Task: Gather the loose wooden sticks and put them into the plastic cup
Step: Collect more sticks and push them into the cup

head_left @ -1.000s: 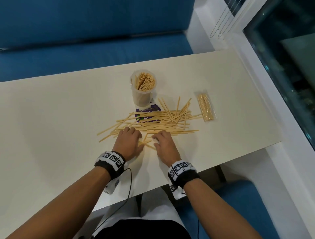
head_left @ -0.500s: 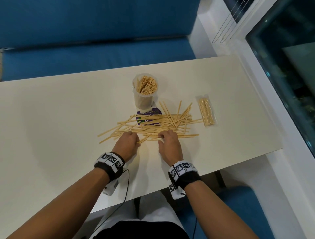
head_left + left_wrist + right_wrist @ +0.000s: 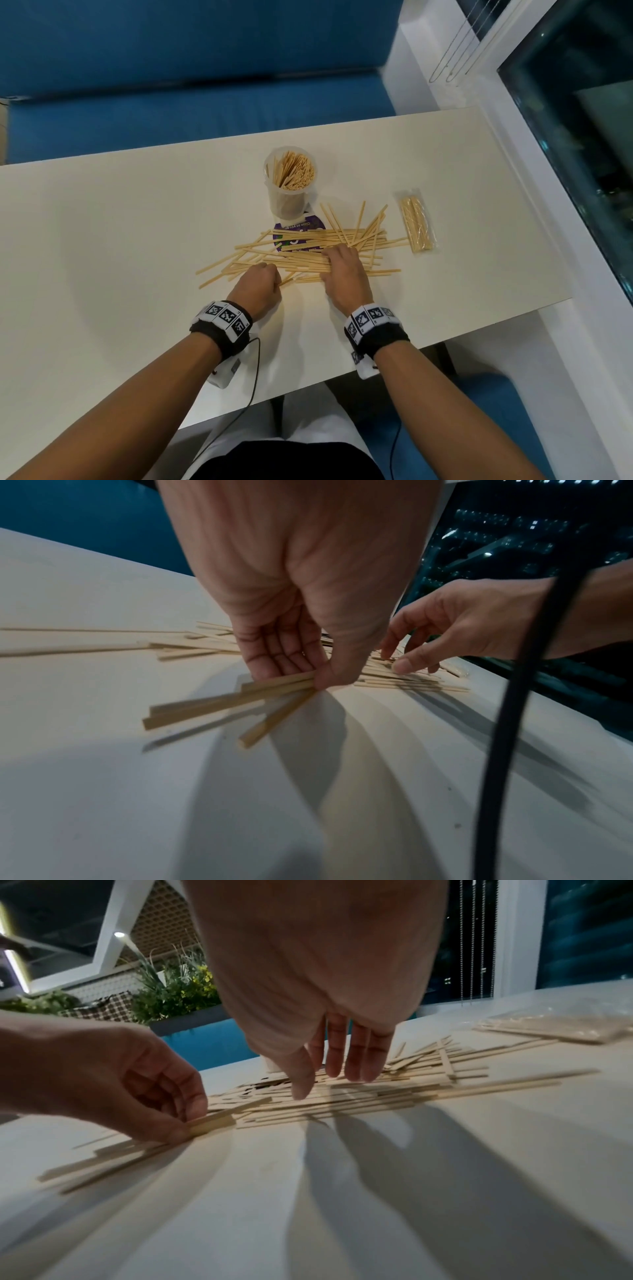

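Raking the scattered sticks together on the worktop

Since a moment ago the right hand (image 3: pixel 343 274) has slid farther onto the wooden sticks (image 3: pixel 308 255), fingers straight and pressing, while the left hand (image 3: pixel 294 653) now pinches a few. Gathering has started; the plastic cup (image 3: pixel 289 185) stands just beyond the pile, partly filled. Bare worktop (image 3: pixel 102 257) lies left; the near edge is close.
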`<state>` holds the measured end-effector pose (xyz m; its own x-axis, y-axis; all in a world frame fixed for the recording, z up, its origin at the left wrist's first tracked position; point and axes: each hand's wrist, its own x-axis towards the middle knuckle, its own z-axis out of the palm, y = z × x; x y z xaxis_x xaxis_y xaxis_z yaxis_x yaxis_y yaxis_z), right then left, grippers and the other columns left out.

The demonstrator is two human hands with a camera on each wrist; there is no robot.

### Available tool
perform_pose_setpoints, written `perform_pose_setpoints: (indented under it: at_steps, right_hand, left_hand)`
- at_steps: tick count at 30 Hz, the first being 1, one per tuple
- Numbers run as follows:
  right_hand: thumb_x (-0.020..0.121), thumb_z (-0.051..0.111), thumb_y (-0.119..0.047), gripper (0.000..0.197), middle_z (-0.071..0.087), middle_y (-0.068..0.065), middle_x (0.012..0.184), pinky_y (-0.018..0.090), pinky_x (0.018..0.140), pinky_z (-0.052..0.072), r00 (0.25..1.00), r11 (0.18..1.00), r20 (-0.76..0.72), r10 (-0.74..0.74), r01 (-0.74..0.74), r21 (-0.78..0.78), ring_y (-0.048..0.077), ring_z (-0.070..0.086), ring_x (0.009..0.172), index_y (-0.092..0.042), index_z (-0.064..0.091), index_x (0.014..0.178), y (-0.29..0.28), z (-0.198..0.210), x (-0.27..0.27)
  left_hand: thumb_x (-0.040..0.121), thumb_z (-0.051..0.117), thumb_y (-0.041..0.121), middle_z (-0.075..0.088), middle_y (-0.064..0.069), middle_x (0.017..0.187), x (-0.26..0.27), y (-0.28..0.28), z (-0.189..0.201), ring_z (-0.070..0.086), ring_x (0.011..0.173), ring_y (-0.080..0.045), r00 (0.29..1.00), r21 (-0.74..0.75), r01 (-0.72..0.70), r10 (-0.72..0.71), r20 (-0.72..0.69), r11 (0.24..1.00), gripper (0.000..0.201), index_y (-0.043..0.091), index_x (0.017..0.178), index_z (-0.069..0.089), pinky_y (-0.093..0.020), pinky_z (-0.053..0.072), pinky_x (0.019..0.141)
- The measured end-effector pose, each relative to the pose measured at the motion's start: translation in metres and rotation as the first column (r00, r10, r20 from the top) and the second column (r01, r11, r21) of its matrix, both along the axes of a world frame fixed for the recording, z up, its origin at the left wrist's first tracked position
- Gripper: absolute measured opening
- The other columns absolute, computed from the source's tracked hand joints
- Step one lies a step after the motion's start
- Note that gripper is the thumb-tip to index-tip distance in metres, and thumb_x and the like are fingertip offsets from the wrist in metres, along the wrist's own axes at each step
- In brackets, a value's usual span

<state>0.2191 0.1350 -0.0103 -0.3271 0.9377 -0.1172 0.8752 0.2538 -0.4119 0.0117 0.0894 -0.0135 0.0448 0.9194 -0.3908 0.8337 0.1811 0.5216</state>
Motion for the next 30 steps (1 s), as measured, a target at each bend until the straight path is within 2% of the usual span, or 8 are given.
perform_pose_setpoints:
  at_steps: [2,5,10,18,21,24,27,30]
  right_hand:
    - [0.086,0.08,-0.016,0.054,0.059,0.005,0.129,0.037,0.107,0.045,0.997,0.997,0.042,0.066,-0.064,-0.041,0.024,0.05,0.12,-0.01,0.06,0.135,0.007,0.0,-0.001]
    - [0.087,0.08,-0.02,0.044,0.059,0.003,0.125,0.036,0.105,0.045,0.987,0.991,0.094,0.128,-0.123,-0.057,0.022,0.05,0.116,-0.012,0.064,0.128,0.013,-0.004,-0.004]
    - [0.091,0.075,-0.013,0.021,0.061,0.004,0.116,0.039,0.097,0.047,0.986,0.988,0.077,0.145,-0.139,-0.071,0.024,0.049,0.109,-0.012,0.067,0.111,0.019,-0.008,-0.004]
    - [0.097,0.065,-0.005,0.023,0.061,0.011,0.121,0.038,0.102,0.043,0.966,0.969,0.121,0.228,-0.213,-0.125,0.027,0.048,0.116,-0.005,0.065,0.12,0.026,-0.008,-0.004]
    - [0.094,0.066,-0.001,0.025,0.06,0.012,0.119,0.037,0.099,0.043,0.953,0.967,0.175,0.247,-0.231,-0.109,0.028,0.048,0.114,-0.006,0.064,0.118,0.026,-0.007,-0.003]
    - [0.094,0.064,0.0,0.023,0.06,0.011,0.119,0.036,0.102,0.042,0.953,0.972,0.195,0.23,-0.216,-0.094,0.028,0.046,0.116,-0.006,0.064,0.116,0.027,-0.006,0.0]
    - [0.098,0.06,-0.002,0.016,0.062,0.01,0.114,0.036,0.105,0.038,0.96,0.973,0.173,0.219,-0.201,-0.115,0.027,0.046,0.116,-0.007,0.064,0.113,0.03,-0.003,0.005]
    - [0.102,0.054,-0.002,0.014,0.057,0.005,0.101,0.034,0.098,0.041,0.977,0.975,0.109,0.186,-0.17,-0.142,0.025,0.047,0.108,-0.007,0.065,0.108,0.033,0.005,0.011]
  left_hand:
    - [0.089,0.057,0.006,0.063,-0.006,0.099,0.001,0.002,0.0,0.058,0.09,-0.025,1.0,-0.011,-0.02,0.02,0.003,1.0,0.016,0.01,0.1,0.068,-0.032,0.049,0.078]
    - [0.089,0.057,0.005,0.062,-0.009,0.099,0.004,0.002,0.0,0.059,0.093,-0.027,1.0,0.0,-0.019,0.019,-0.015,1.0,0.018,0.008,0.099,0.071,-0.031,0.046,0.076]
    - [0.096,0.056,0.006,0.056,-0.012,0.105,0.009,-0.002,-0.001,0.055,0.096,-0.03,0.999,0.048,-0.046,0.047,-0.027,0.998,0.015,0.007,0.103,0.069,-0.033,0.045,0.078]
    - [0.094,0.057,0.001,0.062,-0.015,0.104,0.009,-0.001,0.001,0.058,0.099,-0.032,0.996,0.028,-0.039,0.041,-0.081,0.999,0.018,0.006,0.104,0.071,-0.033,0.044,0.077]
    - [0.092,0.054,-0.001,0.056,-0.015,0.114,0.016,-0.003,0.002,0.051,0.11,-0.032,0.973,0.001,0.075,-0.073,-0.219,0.997,0.024,0.002,0.114,0.062,-0.035,0.047,0.088]
    - [0.091,0.054,0.004,0.054,-0.012,0.117,0.023,-0.008,0.005,0.049,0.111,-0.029,0.887,-0.033,0.231,-0.224,-0.403,0.972,0.027,0.004,0.118,0.055,-0.033,0.044,0.094]
    - [0.084,0.057,-0.001,0.056,-0.015,0.111,0.022,-0.012,0.002,0.051,0.102,-0.031,0.873,0.009,0.249,-0.221,-0.435,0.968,0.029,0.003,0.113,0.057,-0.037,0.048,0.086]
    - [0.075,0.056,-0.015,0.058,-0.023,0.099,0.019,-0.013,-0.001,0.053,0.09,-0.039,0.95,0.084,0.161,-0.132,-0.282,0.983,0.028,-0.004,0.101,0.059,-0.045,0.047,0.075]
